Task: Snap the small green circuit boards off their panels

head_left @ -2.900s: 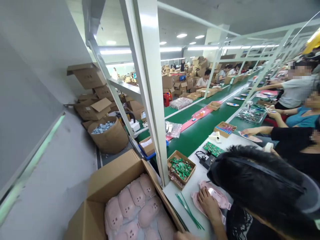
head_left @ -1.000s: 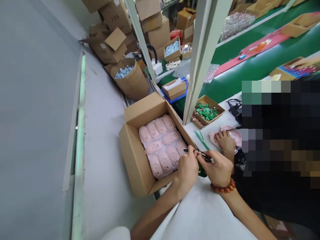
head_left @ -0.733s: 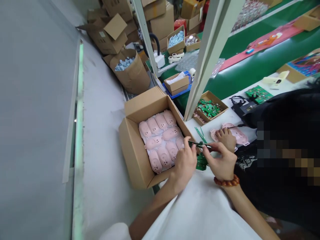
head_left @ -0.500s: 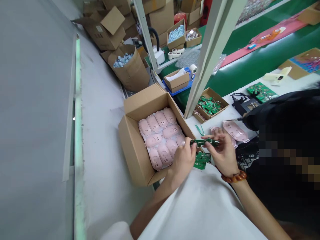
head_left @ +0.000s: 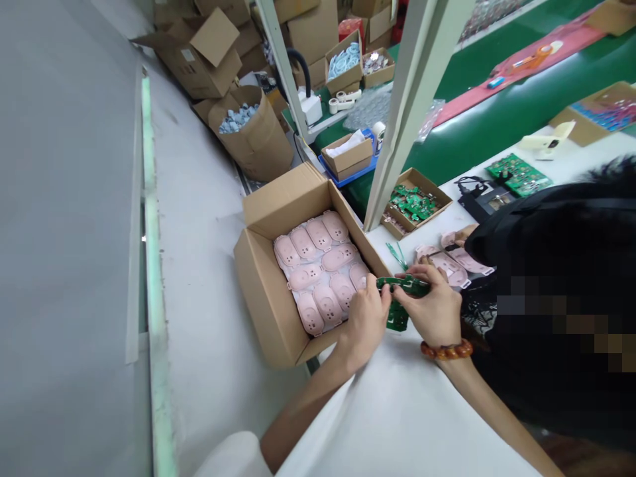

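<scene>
Between my two hands is a green circuit board [head_left: 410, 285], held nearly edge-on to me. My left hand [head_left: 366, 318] pinches its left end between thumb and fingers. Around its right part my right hand [head_left: 432, 301] is closed, thumb in front and fingers curled over the far side; a beaded bracelet is on that wrist. Just below, a second green board [head_left: 396, 318] shows partly behind the held one; what supports it is hidden. Left of my hands stands a cardboard box [head_left: 271, 311] with pink plastic shells [head_left: 328, 303] laid in rows.
A smaller box [head_left: 430, 218] of loose green boards stands beside a metal post [head_left: 417, 99]. To the right, a co-worker in black [head_left: 556, 278] leans close, with a hand at pink shells [head_left: 450, 268] on the white table. Green strips [head_left: 397, 255] lie near my right hand.
My right hand has shifted left along the board, toward my left hand, and the board has tilted slightly. The co-worker's hand now shows at the pink shells. The whole view has shifted a little.
</scene>
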A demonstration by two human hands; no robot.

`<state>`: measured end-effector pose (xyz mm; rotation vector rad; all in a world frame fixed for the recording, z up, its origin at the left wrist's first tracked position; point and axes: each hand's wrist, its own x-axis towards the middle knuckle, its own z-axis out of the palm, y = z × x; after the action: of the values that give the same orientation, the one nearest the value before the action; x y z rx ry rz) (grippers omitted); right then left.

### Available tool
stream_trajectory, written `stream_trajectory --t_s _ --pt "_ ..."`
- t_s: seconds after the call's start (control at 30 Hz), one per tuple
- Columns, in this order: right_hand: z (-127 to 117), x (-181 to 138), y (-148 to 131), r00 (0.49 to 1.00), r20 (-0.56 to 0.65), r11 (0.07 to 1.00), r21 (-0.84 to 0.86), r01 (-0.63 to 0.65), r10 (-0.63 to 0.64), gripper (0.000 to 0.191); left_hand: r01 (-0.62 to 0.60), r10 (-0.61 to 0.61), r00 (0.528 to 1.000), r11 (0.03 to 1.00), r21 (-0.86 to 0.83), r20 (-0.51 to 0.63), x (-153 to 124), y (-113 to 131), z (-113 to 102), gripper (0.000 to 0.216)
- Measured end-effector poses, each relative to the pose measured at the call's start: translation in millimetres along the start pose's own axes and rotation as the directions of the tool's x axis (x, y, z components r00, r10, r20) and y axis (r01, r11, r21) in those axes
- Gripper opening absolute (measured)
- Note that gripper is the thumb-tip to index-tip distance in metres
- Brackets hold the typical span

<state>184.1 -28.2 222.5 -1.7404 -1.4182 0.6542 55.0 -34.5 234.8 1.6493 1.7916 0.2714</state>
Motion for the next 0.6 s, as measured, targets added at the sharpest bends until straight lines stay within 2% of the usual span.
stream_trajectory --t_s 0.17,0.27,0.37,0.5,0.6 --pt "7 -14 -9 0.998 -0.035 0.991 -0.124 0.048 -0.052 0.016 0.078 -0.078 0.997 0.997 0.002 0.028 -9 5 9 0.022" --pt "8 -15 -2 0.996 -0.058 0.979 -0.193 0.058 -0.070 0.022 0.079 -0.080 0.996 0.997 0.023 0.039 -12 7 11 0.024" --pt "8 -12 9 0.996 -0.051 0.979 -0.193 0.058 -0.069 0.029 0.059 -0.061 0.997 0.998 0.024 0.051 -13 4 7 0.025" --pt "11 -6 18 0.993 0.092 0.986 -0.146 0.081 -0.068 0.024 0.116 -0.119 0.992 0.992 0.046 0.050 -11 -9 -3 0.025" --pt "12 -2 18 0.965 0.240 0.969 -0.192 0.159 -0.110 0.017 0.167 -0.169 0.985 0.983 0.076 0.017 -9 -22 -8 0.026"
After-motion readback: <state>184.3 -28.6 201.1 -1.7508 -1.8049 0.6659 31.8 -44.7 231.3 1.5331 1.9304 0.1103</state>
